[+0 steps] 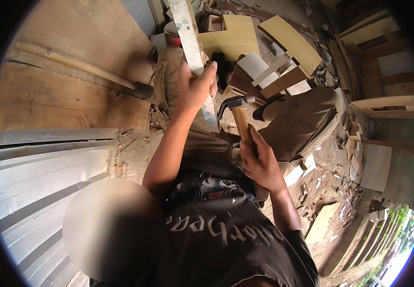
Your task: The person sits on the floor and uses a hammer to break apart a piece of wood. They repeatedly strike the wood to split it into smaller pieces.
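My left hand (196, 85) is wrapped round a long, narrow wooden batten (190, 40), pale on its face with bluish-grey spots. The batten runs from the top edge down to my lap, its near end beside the hammer. In my right hand (260, 161) is a claw hammer (242, 122), gripped by its wooden handle. Its dark metal head is up, with the curved claw pointing left toward the batten's near end. Whether claw and batten touch I cannot tell. Both pieces are over my brown trousers (297, 122), between my spread knees.
Plywood offcuts (290, 45) lie piled on the dirt floor ahead. To the left are a large wooden board (68, 103), a long-handled tool (89, 69) and corrugated metal sheeting (44, 186). Wooden shelving (391, 103) stands at the right, with scraps scattered below it.
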Demonstrator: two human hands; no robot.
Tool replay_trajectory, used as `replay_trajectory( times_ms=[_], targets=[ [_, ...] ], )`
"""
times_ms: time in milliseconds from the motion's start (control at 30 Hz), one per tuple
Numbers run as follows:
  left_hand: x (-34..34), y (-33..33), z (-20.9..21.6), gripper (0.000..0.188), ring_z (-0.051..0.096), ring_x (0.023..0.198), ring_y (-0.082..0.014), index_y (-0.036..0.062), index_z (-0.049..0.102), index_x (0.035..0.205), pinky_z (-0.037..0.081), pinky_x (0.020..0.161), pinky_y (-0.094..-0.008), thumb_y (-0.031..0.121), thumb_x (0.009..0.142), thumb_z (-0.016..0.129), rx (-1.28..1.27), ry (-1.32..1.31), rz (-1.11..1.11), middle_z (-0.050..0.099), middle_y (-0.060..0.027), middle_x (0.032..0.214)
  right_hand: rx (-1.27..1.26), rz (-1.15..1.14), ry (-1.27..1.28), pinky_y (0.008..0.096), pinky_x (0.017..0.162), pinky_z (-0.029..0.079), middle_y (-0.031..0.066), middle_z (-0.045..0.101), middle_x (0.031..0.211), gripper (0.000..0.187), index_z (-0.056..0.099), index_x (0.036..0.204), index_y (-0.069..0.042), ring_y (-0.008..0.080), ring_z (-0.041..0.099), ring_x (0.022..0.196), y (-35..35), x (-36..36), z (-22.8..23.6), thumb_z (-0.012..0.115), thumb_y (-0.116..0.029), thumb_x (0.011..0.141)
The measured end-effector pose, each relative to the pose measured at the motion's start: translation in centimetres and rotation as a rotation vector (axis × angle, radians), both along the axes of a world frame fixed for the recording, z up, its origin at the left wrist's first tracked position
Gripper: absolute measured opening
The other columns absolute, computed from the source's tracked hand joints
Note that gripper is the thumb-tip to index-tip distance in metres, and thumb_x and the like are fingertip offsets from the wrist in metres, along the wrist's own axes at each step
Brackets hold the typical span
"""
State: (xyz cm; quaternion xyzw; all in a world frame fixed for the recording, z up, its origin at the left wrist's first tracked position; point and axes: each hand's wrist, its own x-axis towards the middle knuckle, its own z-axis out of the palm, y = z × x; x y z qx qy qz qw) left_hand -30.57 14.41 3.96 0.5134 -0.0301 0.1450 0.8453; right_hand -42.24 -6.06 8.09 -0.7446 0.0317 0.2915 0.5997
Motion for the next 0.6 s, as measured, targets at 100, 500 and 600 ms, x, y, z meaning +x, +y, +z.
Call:
replay_trajectory(
  times_ms=[100, 500, 600],
  targets=[
    [-0.1, 0.1, -0.1, 0.019, 0.045, 0.038, -0.0093, 0.0012, 0.041, 0.098, 0.037, 0.034, -0.0258, 0.000, 0.088, 0.058, 0.043, 0.005, 0.015, 0.048, -0.0040, 0.062, 0.103, -0.014, 0.072, 0.0225, 0.042, 0.037, -0.0010, 0.045, 0.071, 0.056, 0.028, 0.146, -0.005, 0.0051, 0.043, 0.054, -0.1, 0.1, -0.1, 0.054, -0.016, 0.098],
    [-1.7, -2.1, -2.8, 0.024, 0.059, 0.071, -0.0123, -0.0029, 0.050, 0.101, 0.049, 0.063, -0.0273, 0.004, 0.082, 0.063, 0.330, -0.008, 0.115, 0.059, -0.0079, 0.082, 0.295, 0.119, 0.497, 0.0161, 0.038, 0.023, -0.0014, 0.039, 0.076, 0.016, 0.043, 0.116, -0.008, 0.0008, 0.031, 0.050, -2.5, 3.0, 0.4, 0.043, -0.012, 0.101],
    [-1.9, -2.2, -3.3, 0.022, 0.058, 0.064, -0.0113, -0.0027, 0.048, 0.100, 0.048, 0.056, -0.0270, 0.002, 0.084, 0.061, 0.325, -0.015, 0.126, 0.058, -0.0078, 0.080, 0.282, 0.128, 0.483, 0.0163, 0.038, 0.024, -0.0015, 0.039, 0.075, 0.010, 0.043, 0.110, -0.009, 0.0009, 0.031, 0.050, -2.3, 3.0, 0.3, 0.044, -0.013, 0.101]
  ],
)
